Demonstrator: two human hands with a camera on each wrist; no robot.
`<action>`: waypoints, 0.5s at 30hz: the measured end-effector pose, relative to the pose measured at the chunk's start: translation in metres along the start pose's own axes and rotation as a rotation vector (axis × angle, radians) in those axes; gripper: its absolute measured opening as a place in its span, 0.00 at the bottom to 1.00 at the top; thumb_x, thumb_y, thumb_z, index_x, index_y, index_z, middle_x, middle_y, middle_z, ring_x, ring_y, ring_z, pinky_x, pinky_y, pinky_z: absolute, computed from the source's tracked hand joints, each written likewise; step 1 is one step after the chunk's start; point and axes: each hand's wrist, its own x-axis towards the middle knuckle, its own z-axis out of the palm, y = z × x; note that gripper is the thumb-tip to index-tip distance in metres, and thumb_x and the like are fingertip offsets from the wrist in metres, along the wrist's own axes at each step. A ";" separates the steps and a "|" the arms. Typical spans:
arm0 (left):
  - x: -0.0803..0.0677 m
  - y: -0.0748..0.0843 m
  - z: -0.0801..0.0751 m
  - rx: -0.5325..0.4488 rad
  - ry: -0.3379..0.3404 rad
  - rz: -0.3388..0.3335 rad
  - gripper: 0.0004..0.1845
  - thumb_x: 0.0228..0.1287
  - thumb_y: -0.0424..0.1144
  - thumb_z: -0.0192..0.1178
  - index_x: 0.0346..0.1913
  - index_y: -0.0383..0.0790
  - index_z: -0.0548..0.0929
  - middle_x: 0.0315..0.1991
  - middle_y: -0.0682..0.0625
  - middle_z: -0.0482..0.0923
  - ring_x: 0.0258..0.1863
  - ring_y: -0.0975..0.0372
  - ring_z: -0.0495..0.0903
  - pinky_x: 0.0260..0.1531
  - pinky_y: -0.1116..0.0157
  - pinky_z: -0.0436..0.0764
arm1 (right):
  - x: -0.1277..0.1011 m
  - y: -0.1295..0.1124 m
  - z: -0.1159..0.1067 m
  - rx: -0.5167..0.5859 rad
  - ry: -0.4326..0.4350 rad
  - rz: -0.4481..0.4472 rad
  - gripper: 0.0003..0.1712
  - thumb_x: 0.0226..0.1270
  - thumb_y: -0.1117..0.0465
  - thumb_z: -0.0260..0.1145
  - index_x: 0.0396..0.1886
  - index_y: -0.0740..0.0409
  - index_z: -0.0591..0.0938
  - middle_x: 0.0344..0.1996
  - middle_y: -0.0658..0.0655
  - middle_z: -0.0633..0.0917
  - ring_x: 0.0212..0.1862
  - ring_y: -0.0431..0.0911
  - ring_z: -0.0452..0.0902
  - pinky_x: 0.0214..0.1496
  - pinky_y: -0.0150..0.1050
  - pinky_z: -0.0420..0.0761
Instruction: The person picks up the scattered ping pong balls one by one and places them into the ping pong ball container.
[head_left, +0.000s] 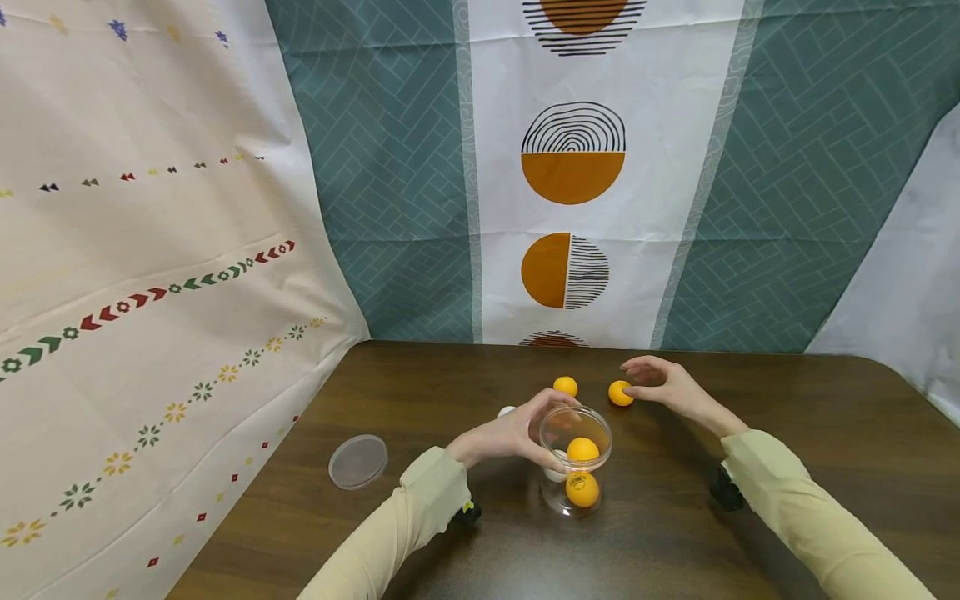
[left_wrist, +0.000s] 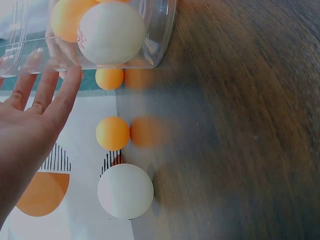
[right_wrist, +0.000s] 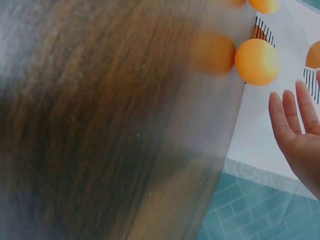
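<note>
Nearest on the dark wooden table [head_left: 825,433] stands a clear plastic jar [head_left: 575,460], upright and open at the top, holding two orange ping-pong balls [head_left: 582,489] and a white ping-pong ball [head_left: 556,475] low against its left wall. The left hand [head_left: 510,433] wraps the jar's left side, thumb at the rim and fingers curved round the wall; the left wrist view shows those fingers [left_wrist: 55,102] fairly straight, laid against the jar. Well to the left lies the jar's flat clear lid [head_left: 357,461]. Just behind the left hand a loose white ball [head_left: 507,411] peeks out. Further back, another loose orange ball [head_left: 566,386] sits apart from the jar. Farthest, the right hand [head_left: 663,385], open with relaxed fingers, hovers at an orange ball [head_left: 619,392], fingertips just beside or touching it. Patterned cloth backdrops [head_left: 573,175] hang behind the table.
</note>
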 end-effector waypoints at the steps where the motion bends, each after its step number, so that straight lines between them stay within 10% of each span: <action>1: 0.000 -0.001 0.000 0.001 0.000 0.003 0.38 0.47 0.29 0.66 0.61 0.49 0.58 0.59 0.49 0.63 0.58 0.57 0.63 0.52 0.59 0.67 | 0.000 0.001 0.000 -0.002 0.000 0.000 0.24 0.57 0.63 0.67 0.51 0.69 0.73 0.46 0.71 0.74 0.48 0.63 0.68 0.50 0.56 0.68; 15: -0.001 0.002 0.000 -0.017 -0.009 0.021 0.37 0.48 0.29 0.65 0.60 0.51 0.59 0.58 0.51 0.64 0.57 0.59 0.64 0.52 0.59 0.67 | 0.003 0.008 0.003 -0.037 -0.010 0.047 0.26 0.57 0.61 0.67 0.52 0.69 0.72 0.49 0.71 0.72 0.50 0.63 0.67 0.50 0.57 0.66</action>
